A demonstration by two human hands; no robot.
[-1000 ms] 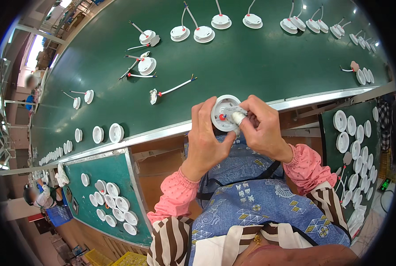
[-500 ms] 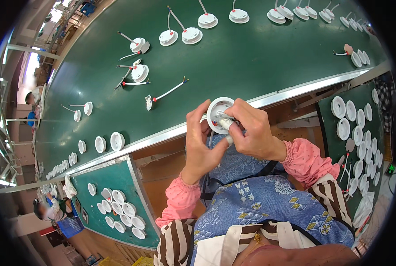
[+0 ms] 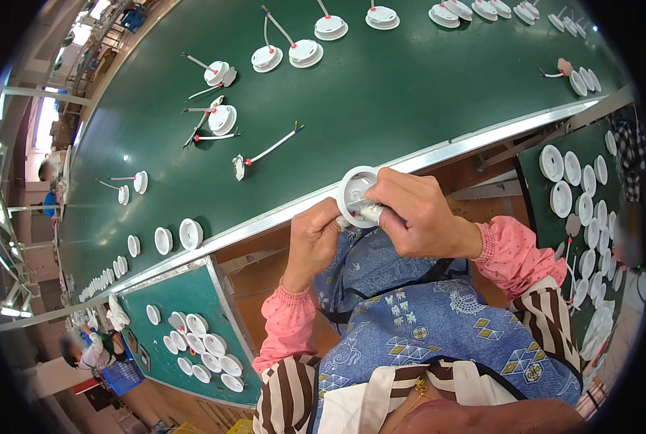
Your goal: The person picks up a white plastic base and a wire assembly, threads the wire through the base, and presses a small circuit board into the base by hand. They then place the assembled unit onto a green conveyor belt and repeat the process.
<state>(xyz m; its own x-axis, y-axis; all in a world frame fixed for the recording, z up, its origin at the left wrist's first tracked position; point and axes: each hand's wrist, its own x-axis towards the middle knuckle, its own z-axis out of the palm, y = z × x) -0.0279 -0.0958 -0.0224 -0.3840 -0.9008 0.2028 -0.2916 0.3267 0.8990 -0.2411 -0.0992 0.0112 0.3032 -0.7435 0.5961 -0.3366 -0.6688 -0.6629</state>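
Note:
Over the table's front edge, I hold a white round lamp housing [image 3: 351, 179] with its hollow side up. My left hand [image 3: 314, 237] is closed at its lower left rim; whether it also grips a cable there is hidden. My right hand [image 3: 418, 213] is closed on the right side, fingers over the rim and thumb reaching inside. By that thumb, a small silvery-white piece [image 3: 367, 210] shows in the housing, partly covered, with a bit of red beside it. White wrapping covers part of my left thumb.
The green table [image 3: 381, 101] carries a loose cable [image 3: 273, 146] with a white lump at one end. Lamp housings with cables [image 3: 305, 53] line its far side. More housings fill the left side table [image 3: 171, 289] and right side table [image 3: 533, 173]. People are at far left.
My left hand has gone from spread fingers around the housing to closed at its lower left rim. The housing has shifted slightly down; my right thumb stays inside it.

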